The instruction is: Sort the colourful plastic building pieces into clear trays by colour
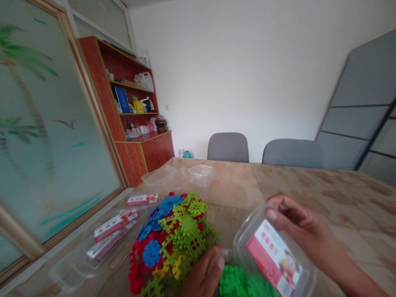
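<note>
Clear plastic lid (pixel 272 258), round-cornered, pinched in right hand (pixel 298 220); left hand (pixel 203 273) clasping tub (pixel 229 252), notched pieces (pixel 236 281).

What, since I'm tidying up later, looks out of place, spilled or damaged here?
The heap of multicoloured plastic pieces stands out: it lies loose on the table, outside any container, so it looks tipped out. Left of it, labelled lids overlap crookedly. No damage is evident.

Left hand (pixel 202 274), green pieces (pixel 236 280) cut off by bottom edge; label (pixel 274 259) fine print illegible.
</note>
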Available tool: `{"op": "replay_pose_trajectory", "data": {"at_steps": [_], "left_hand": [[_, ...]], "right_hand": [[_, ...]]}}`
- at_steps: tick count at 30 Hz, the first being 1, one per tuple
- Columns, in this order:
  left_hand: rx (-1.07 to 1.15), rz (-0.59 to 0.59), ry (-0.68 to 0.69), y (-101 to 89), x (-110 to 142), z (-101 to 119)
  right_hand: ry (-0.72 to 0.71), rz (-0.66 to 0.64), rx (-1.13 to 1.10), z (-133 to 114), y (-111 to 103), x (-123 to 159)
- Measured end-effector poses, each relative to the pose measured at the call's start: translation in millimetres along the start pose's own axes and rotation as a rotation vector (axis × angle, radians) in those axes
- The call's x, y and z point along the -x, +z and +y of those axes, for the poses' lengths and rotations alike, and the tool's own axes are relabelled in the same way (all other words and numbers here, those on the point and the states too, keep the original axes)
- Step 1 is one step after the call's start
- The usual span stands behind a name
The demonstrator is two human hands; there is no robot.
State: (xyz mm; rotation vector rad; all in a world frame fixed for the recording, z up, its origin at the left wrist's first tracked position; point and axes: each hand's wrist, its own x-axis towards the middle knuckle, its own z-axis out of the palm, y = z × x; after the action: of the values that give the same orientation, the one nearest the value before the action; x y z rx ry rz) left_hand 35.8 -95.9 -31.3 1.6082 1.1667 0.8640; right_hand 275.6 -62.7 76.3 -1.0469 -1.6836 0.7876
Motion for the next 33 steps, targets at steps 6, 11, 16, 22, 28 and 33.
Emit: {"op": "replay_pose_trajectory", "data": {"at_steps": [6,11,16,22,28,33], "left_hand": [[-0.052,-0.034,-0.005,-4.8,-4,20],[-0.012,0.002,0.028,-17.4,-5,25],[-0.051,0.098,0.018,-48.9,-10,40],[-0.116,0.349,0.019,-128.8,-15,55],[-0.074,0.506,-0.066,-213.3,-40,57],[-0.035,0.599,-0.200,-231.3,-50,56]], "right_hand": [[0.045,0.235,-0.012,8,-27,-10],[0.189,0.251,-0.098,16,-32,-12],[0.403,0.298,-0.276,18,-36,-13],[0.496,0.061,-0.343,36,-26,-12],[0.565,-0.250,-0.340,64,17,-6],[0.608,-0.441,-0.365,77,49,4]]}}
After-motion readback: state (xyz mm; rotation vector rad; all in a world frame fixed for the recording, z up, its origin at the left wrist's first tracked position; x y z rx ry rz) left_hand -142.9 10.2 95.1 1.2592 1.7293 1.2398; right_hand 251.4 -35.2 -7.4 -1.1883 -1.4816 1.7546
